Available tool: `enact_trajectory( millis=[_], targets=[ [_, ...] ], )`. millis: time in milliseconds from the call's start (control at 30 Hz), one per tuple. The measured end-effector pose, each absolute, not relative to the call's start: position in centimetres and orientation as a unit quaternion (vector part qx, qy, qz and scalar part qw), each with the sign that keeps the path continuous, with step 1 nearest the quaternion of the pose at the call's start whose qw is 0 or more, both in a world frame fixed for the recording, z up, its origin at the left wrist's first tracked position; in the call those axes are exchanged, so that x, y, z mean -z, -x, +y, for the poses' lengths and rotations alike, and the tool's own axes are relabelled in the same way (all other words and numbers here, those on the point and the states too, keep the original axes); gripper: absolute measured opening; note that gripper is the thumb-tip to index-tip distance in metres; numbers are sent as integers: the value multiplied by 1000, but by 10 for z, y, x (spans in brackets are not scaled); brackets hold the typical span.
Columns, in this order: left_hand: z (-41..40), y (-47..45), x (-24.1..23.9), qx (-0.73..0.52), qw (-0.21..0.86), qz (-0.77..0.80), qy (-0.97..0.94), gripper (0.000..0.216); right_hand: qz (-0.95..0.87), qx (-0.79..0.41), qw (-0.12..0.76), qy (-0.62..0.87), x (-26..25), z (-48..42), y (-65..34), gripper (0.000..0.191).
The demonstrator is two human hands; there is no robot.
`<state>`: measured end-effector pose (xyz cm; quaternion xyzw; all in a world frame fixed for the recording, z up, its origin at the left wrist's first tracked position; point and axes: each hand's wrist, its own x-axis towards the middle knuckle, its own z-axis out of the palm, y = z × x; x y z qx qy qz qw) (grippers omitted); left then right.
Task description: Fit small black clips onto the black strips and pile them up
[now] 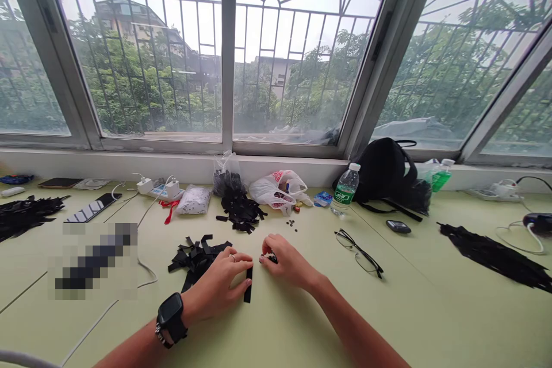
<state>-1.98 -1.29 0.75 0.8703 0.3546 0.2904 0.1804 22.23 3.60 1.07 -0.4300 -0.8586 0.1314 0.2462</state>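
My left hand (222, 282), with a black watch on the wrist and a ring on one finger, lies on the pale green table (302, 322) and pinches a short black strip (248, 290) that stands on end against the tabletop. My right hand (287, 261) rests just right of it, fingers curled on a small dark piece (271, 257) that I cannot make out. A loose pile of black strips (194, 256) lies directly behind my left hand. A few tiny dark bits (292, 223) are scattered beyond my right hand.
A further heap of black strips (239, 207), plastic bags (278, 188), a water bottle (345, 188), a black backpack (386, 172), glasses (357, 250), a power strip (161, 188), phones (92, 208) and cables lie along the window side. More black strips lie far left (23, 214) and far right (495, 256).
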Motion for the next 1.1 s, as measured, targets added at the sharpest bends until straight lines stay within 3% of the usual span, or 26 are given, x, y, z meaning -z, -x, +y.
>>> enact_trajectory(
  millis=[1100],
  targets=[
    [-14,20,-12,-276,175,351,-878,37,-871,-141,234,409,-12,31,-219,9]
  ],
)
